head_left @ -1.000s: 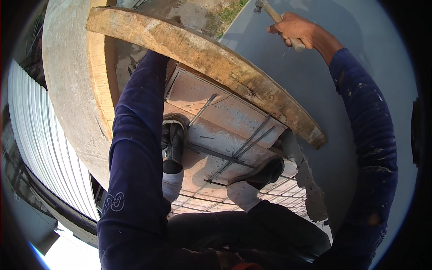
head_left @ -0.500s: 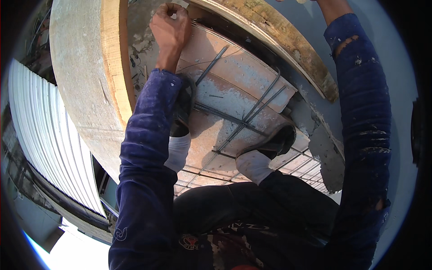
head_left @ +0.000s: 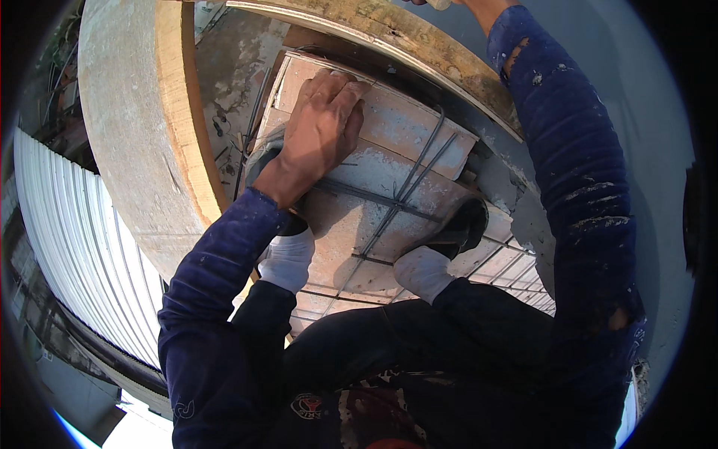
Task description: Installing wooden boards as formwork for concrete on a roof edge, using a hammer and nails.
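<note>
My left hand (head_left: 320,127) is over the pinkish formwork boards (head_left: 389,112), its back toward me and its fingers curled down. It covers the spot where a short steel bar stood up, and whatever lies under the fingers is hidden. To its right, thin steel rebars (head_left: 400,202) cross above the boards. Far off at the top edge, my right hand (head_left: 490,9) is cut by the picture. Its fingers seem closed around a pale, yellowish thing (head_left: 440,3), too little of which shows to name.
A curved plywood panel with a timber edge (head_left: 176,112) rises on the left, and another curved timber form (head_left: 419,34) arcs across the top. My shoes (head_left: 467,224) stand on the boards among the rebars. White corrugated sheeting (head_left: 82,247) lies lower down at left; a grey wall (head_left: 636,150) borders the right.
My left hand has come down and toward me from the far edge of the boards, covering the short bar. My right arm has shifted slightly left, and the view has moved a little.
</note>
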`<state>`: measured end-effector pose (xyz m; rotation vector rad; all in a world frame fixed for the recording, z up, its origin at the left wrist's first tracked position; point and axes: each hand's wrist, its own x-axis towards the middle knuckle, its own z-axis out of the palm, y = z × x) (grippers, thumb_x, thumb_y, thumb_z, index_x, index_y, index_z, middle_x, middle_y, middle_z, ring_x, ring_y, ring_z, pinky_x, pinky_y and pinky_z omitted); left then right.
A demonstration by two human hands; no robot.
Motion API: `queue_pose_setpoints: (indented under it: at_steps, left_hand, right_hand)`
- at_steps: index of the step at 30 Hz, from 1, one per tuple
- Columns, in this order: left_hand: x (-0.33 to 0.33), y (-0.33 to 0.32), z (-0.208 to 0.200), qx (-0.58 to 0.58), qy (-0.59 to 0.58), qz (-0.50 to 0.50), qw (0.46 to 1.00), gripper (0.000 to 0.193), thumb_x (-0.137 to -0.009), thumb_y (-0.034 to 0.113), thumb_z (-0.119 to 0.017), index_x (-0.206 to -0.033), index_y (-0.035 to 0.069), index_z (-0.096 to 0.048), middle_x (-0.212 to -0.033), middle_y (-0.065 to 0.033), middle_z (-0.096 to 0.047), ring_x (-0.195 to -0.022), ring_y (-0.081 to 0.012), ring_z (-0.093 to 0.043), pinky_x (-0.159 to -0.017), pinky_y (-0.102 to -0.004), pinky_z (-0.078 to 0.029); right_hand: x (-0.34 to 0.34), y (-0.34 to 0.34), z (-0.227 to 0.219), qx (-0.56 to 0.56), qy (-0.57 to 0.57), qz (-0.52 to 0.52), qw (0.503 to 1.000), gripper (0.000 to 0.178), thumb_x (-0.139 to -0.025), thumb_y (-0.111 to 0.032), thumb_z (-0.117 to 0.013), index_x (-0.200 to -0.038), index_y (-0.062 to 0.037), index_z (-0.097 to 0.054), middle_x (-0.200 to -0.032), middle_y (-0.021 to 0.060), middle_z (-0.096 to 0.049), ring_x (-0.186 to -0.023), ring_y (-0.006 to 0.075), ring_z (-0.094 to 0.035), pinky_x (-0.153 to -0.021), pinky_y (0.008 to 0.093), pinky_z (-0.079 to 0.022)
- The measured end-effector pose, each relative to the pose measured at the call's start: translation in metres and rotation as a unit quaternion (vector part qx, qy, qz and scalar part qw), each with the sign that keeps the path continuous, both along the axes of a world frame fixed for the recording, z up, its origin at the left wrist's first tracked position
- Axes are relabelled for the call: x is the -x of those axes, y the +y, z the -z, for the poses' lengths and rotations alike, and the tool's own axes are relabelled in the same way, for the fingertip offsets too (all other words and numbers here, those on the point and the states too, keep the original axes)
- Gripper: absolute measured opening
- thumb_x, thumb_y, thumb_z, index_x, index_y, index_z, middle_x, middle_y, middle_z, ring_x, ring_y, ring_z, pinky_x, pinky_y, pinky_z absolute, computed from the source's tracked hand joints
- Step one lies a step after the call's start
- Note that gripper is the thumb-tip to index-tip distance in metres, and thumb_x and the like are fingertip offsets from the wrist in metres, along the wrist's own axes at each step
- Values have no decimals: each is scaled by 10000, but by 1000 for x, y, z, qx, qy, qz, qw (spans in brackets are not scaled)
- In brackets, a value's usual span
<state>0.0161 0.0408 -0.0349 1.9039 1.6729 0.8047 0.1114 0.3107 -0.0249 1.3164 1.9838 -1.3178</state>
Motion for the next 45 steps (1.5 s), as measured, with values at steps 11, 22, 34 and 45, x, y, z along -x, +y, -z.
queue_pose_setpoints:
  at_steps: [11,22,34,45]
  left_hand:
    - [-15,-78,-16,113,127,153,974,211,-811,96,-531,-969,-20,-608,-976,-163,-585,-1013,-320,-555,-880,-416,-437]
    - [-20,-56,-9,161,169,146,961,192,-807,57,-487,-952,-32,-575,-945,-164,-576,-999,-309,-537,-842,-420,-446]
    - [80,24,-75,307,-428,-99,844,118,-931,46,-557,-1021,54,-633,-900,-63,-654,-754,-114,-592,-673,-233,-453]
    - [152,108,-125,33,-243,-186,952,195,-955,149,-590,-1090,17,-640,-833,-46,-608,-724,-108,-518,-692,-262,-422]
  right_hand:
    - [-6,-23,17,28,-41,27,998,240,-899,-204,-609,-747,-20,-634,-607,63,-554,-485,161,-452,-436,351,-348]
    - [-26,-9,40,51,-48,28,997,235,-896,-200,-591,-729,-38,-623,-609,55,-559,-460,155,-432,-412,345,-313]
    - [-53,19,98,83,1,36,996,196,-926,-178,-604,-854,3,-606,-594,43,-548,-461,82,-496,-383,250,-406]
    - [-21,39,92,94,-39,-44,994,158,-875,-142,-603,-787,-17,-644,-605,70,-578,-521,190,-538,-460,379,-408]
